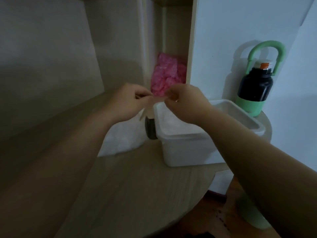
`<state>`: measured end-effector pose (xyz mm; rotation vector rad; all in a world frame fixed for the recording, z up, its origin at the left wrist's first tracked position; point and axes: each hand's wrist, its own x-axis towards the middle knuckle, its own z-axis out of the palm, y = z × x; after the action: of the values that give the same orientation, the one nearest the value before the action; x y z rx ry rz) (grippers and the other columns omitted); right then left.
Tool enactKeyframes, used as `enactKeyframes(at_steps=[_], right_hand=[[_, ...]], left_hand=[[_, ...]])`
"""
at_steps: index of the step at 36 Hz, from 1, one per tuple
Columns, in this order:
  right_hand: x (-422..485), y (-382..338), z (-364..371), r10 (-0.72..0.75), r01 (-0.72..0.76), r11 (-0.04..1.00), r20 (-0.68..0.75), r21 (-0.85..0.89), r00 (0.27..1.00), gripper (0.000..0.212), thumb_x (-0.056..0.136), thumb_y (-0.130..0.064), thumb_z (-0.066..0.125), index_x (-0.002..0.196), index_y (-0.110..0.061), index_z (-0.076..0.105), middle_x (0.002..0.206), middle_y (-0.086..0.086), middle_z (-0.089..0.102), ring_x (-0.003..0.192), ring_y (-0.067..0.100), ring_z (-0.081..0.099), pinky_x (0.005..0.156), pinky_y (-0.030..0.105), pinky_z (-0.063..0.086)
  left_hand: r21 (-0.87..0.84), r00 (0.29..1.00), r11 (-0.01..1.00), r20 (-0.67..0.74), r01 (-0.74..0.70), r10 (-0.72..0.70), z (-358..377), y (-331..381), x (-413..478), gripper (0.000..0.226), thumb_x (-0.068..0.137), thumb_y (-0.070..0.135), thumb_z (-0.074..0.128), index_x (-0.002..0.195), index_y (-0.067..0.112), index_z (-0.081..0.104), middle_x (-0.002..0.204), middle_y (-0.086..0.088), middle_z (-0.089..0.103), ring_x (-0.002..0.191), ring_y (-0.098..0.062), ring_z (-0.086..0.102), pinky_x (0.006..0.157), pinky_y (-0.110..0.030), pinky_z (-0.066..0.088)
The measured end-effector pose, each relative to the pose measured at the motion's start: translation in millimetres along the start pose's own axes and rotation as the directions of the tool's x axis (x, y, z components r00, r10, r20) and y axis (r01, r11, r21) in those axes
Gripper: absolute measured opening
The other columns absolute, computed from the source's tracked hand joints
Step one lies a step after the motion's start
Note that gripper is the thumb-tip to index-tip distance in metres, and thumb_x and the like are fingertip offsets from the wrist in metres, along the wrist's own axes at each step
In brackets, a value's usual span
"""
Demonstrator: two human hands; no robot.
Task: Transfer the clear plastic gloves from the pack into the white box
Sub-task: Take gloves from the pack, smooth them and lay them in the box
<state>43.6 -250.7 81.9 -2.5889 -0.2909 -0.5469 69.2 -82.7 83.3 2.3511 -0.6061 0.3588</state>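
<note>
1 left hand (130,102), 1 right hand (185,103) and 1 clear plastic glove (158,99) are in view. There is 1 white box (185,148), 1 glove pack (121,140), 1 black bottle (255,85) and 1 pink plastic bundle (169,74).

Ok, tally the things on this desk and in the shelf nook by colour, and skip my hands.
White: 2, the white box and the pack
Clear: 1, the glove pinched between left hand and right hand
Pink: 1, the pink bundle
Black with green: 1, the bottle
Dark: 1, the dark object between pack and white box
Total: 6
</note>
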Motion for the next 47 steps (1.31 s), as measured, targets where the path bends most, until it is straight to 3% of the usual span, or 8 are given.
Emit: enactKeyframes(at_steps=[7,10,19,24,28,36,44,47], right_hand=[[-7.7,-75.8,48.0,-0.160,0.168,0.969,-0.057,0.182,0.985,0.029,0.092,-0.012,0.051,0.118,-0.011,0.064,0.113,0.005,0.067,0.103,0.019,0.060,0.085,0.020,0.040],[-12.9,-95.5,75.9,-0.177,0.179,0.956,-0.029,0.234,0.984,0.030,0.094,-0.013,0.049,0.122,-0.014,0.060,0.112,0.003,0.066,0.096,0.015,0.059,0.078,0.018,0.037],[-32.8,-57.0,166.6,0.178,-0.277,0.909,0.311,0.312,0.934,0.049,0.093,-0.011,0.050,0.141,-0.018,0.039,0.138,0.008,0.047,0.123,0.023,0.047,0.103,0.031,0.039],[-37.5,-49.3,183.5,0.147,-0.225,0.930,0.267,0.290,0.952,0.061,0.090,-0.013,0.052,0.147,-0.019,0.030,0.142,0.008,0.043,0.128,0.022,0.045,0.109,0.036,0.034],[-34.8,-46.1,185.7,0.113,-0.180,0.939,0.234,0.292,0.966,0.063,0.090,-0.018,0.055,0.147,-0.020,0.029,0.137,0.005,0.048,0.115,0.022,0.054,0.101,0.037,0.042],[-34.4,-40.9,192.8,0.089,-0.148,0.928,0.181,0.341,0.979,0.062,0.089,-0.020,0.057,0.146,-0.020,0.032,0.138,0.004,0.048,0.122,0.017,0.048,0.098,0.027,0.038],[-35.5,-37.4,197.5,0.069,-0.138,0.900,0.176,0.414,0.982,0.059,0.088,-0.028,0.062,0.142,-0.024,0.039,0.132,0.002,0.052,0.115,0.016,0.054,0.098,0.038,0.046],[-37.6,-38.3,196.8,0.076,-0.155,0.869,0.183,0.470,0.980,0.069,0.084,-0.031,0.066,0.144,-0.029,0.032,0.135,0.003,0.048,0.116,0.016,0.053,0.096,0.041,0.047]], left_hand=[[0.014,0.963,0.978,-0.180,0.208,-0.202,-37.5,-71.3,-57.6,0.022,0.091,0.023,0.062,0.111,0.019,0.070,0.090,0.012,0.062,0.077,0.001,0.055,0.068,-0.009,0.039],[-0.001,0.949,0.958,-0.136,0.287,-0.285,-33.6,-101.0,-79.1,0.025,0.091,0.023,0.062,0.116,0.020,0.067,0.103,0.011,0.063,0.099,-0.010,0.061,0.089,-0.025,0.046],[0.175,0.934,0.924,0.048,0.340,-0.353,15.1,-145.0,-116.0,0.054,0.092,0.029,0.058,0.142,0.014,0.042,0.145,-0.007,0.042,0.132,-0.020,0.039,0.105,-0.026,0.029],[0.242,0.942,0.912,-0.043,0.332,-0.332,30.6,-163.2,-112.1,0.061,0.088,0.041,0.061,0.140,0.015,0.043,0.140,-0.009,0.047,0.126,-0.028,0.044,0.101,-0.035,0.037],[0.208,0.963,0.951,-0.190,0.227,-0.188,36.2,-170.1,-110.1,0.022,0.089,0.036,0.059,0.078,0.018,0.064,0.084,-0.002,0.063,0.086,-0.027,0.059,0.072,-0.037,0.047],[0.122,0.928,0.978,-0.353,0.170,-0.117,36.4,-172.5,-113.6,0.016,0.075,0.023,0.062,0.077,0.013,0.075,0.082,-0.002,0.070,0.080,-0.022,0.064,0.073,-0.027,0.048],[-0.107,0.884,0.975,-0.412,0.194,-0.221,35.9,-169.6,-115.8,0.012,0.080,0.015,0.074,0.074,0.022,0.065,0.080,0.017,0.059,0.078,0.012,0.053,0.069,-0.002,0.034],[-0.086,0.899,0.977,-0.385,0.193,-0.211,35.8,-167.9,-116.4,0.015,0.080,0.017,0.074,0.091,0.020,0.065,0.095,0.012,0.056,0.086,0.008,0.052,0.073,-0.004,0.034]])
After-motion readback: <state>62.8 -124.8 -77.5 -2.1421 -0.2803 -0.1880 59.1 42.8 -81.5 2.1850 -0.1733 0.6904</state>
